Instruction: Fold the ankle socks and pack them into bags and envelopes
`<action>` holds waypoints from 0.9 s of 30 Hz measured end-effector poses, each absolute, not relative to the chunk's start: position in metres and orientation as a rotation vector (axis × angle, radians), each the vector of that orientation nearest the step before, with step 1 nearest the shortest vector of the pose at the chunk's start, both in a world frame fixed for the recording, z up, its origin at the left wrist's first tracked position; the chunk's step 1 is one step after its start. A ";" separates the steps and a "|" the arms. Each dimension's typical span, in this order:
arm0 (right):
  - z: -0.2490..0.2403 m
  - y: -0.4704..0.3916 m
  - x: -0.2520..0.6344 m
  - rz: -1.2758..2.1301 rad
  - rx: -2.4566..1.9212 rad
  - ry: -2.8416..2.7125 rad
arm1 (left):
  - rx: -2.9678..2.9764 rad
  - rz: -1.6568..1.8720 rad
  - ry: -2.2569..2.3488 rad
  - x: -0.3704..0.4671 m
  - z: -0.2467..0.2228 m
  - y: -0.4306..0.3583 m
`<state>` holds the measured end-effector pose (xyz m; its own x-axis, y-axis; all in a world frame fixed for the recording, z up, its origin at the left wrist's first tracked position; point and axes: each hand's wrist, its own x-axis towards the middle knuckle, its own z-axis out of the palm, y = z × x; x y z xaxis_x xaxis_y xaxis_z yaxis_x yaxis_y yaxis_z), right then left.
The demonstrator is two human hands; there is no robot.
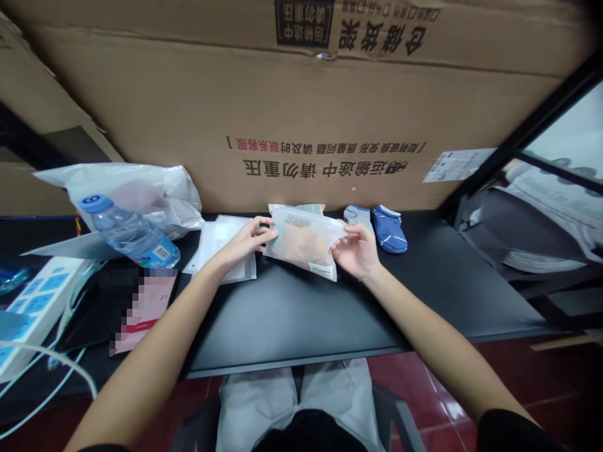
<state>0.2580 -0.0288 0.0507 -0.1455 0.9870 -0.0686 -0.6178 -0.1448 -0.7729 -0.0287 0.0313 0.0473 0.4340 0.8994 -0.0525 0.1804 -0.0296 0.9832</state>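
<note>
A frosted plastic pouch (304,238) with something tan folded inside hangs between my two hands above the black table. My left hand (252,238) has its thumb and fingers closed on the pouch's left edge. At the opposite end, my right hand (358,250) pinches the upper right corner. Just behind the pouch, another packed pouch (306,207) shows only its top. Grey socks (357,215) lie partly hidden behind my right hand, with folded blue socks (390,230) beside them. Flat frosted bags (214,242) are stacked by my left hand.
A water bottle (129,232) leans against a white plastic bag (160,194) at the left. Nearer are a power strip (40,307), white cables (75,364) and a pink booklet (148,307). A large cardboard sheet (301,100) stands along the table's back.
</note>
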 end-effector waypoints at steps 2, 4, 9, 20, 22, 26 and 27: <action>0.047 -0.031 0.256 1.651 -0.727 -0.851 | 1.450 0.809 0.977 -0.026 0.046 0.031; 0.043 -0.033 0.252 1.665 -0.781 -1.022 | 1.431 0.843 0.954 -0.025 0.045 0.031; 0.038 -0.038 0.237 1.478 -0.941 -1.387 | 1.675 0.763 0.905 -0.021 0.050 0.027; 0.021 -0.025 0.241 1.824 -0.933 -1.473 | 1.623 1.059 0.991 -0.012 0.052 0.025; 0.019 -0.014 0.237 1.728 -0.917 -1.172 | 1.456 1.225 1.043 -0.016 0.049 0.032; 0.018 0.006 0.231 1.637 -0.856 -0.684 | 1.433 1.390 1.198 -0.028 0.044 0.046; 0.017 0.010 0.230 1.665 -0.858 -0.634 | 1.502 1.380 1.243 -0.031 0.043 0.047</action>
